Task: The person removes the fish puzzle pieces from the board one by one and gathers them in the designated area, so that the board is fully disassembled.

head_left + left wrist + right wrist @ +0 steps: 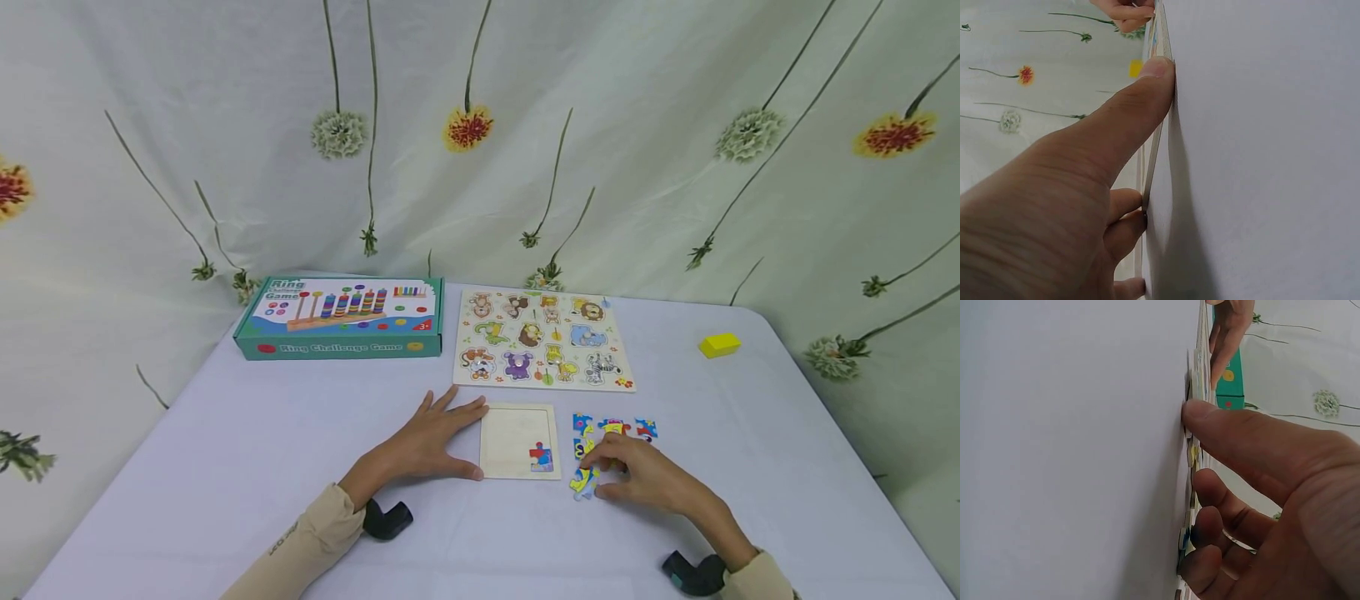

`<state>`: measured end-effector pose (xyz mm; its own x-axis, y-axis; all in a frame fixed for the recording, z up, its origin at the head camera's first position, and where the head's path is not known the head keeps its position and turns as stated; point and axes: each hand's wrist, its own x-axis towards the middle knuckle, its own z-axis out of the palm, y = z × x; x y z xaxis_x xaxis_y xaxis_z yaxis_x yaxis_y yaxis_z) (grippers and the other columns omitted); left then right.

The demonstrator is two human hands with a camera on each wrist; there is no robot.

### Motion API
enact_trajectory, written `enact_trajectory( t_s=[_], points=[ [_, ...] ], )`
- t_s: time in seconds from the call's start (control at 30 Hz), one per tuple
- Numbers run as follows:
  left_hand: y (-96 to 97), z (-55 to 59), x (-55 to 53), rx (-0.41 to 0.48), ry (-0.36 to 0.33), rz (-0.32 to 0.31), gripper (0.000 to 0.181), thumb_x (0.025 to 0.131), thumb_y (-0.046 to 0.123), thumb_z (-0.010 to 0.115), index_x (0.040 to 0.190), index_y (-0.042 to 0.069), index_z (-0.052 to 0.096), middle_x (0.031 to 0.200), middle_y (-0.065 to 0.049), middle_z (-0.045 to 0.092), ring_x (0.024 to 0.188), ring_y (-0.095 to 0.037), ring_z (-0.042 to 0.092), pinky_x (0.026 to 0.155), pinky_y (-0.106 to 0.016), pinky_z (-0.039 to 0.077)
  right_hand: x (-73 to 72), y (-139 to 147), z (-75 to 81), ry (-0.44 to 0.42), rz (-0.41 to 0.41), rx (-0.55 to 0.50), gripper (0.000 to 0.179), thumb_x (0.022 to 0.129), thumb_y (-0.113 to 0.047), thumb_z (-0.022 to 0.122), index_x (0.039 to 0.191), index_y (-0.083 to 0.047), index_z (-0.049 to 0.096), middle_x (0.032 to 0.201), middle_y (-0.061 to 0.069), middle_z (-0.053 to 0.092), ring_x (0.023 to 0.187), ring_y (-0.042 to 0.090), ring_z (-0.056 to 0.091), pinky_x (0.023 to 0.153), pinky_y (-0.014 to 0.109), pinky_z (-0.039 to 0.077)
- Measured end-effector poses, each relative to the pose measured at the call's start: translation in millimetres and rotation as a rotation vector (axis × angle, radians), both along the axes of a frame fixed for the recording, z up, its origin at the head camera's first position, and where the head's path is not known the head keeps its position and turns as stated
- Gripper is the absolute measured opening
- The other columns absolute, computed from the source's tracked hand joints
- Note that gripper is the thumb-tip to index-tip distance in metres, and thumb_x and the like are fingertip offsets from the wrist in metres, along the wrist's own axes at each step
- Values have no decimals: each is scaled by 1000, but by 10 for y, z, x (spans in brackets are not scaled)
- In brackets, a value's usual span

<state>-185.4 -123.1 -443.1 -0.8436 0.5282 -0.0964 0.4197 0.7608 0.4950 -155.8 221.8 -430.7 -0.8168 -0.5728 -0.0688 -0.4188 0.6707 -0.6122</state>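
A shallow wooden puzzle tray (517, 421) lies on the table, one red and blue jigsaw piece (541, 457) in its lower right corner. My left hand (423, 440) rests with spread fingers and thumb against the tray's left edge. To the tray's right lie several blue, yellow and red jigsaw pieces (582, 423). Over them is my right hand (645, 475), its fingers bent, index finger and thumb at a yellow and blue puzzle piece (582, 482) in the near left of the group. The hand covers part of the other pieces. In the right wrist view the thumb (1235, 428) touches a piece's edge.
Behind the tray lies an animal puzzle board (502, 312). A green Ring Challenge Game box (337, 321) is at the back left. Towards the back right sits a yellow block (719, 346). A flower-printed cloth (637, 167) hangs behind the white table (300, 433).
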Motion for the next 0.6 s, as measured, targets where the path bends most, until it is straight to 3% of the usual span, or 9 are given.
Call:
enact_trajectory(
  t_s=[0.3,0.6],
  points=[
    [2,9,6,-2,-3,1,96,69,58,78,148,22,38,155,6,32,148,-31,2,117,-56,-5,-4,-29,7,-19,-2,-7,24,76,-14,80,95,-20,66,93,-14,60,83,7,52,75,20,49],
    [3,8,-1,-6,5,-5,96,69,58,78,148,20,39,154,4,32,148,-31,3,116,-57,-4,-4,-36,18,-5,-3,11,24,75,-14,81,92,-21,65,90,-13,58,83,8,50,73,21,47]
  ],
)
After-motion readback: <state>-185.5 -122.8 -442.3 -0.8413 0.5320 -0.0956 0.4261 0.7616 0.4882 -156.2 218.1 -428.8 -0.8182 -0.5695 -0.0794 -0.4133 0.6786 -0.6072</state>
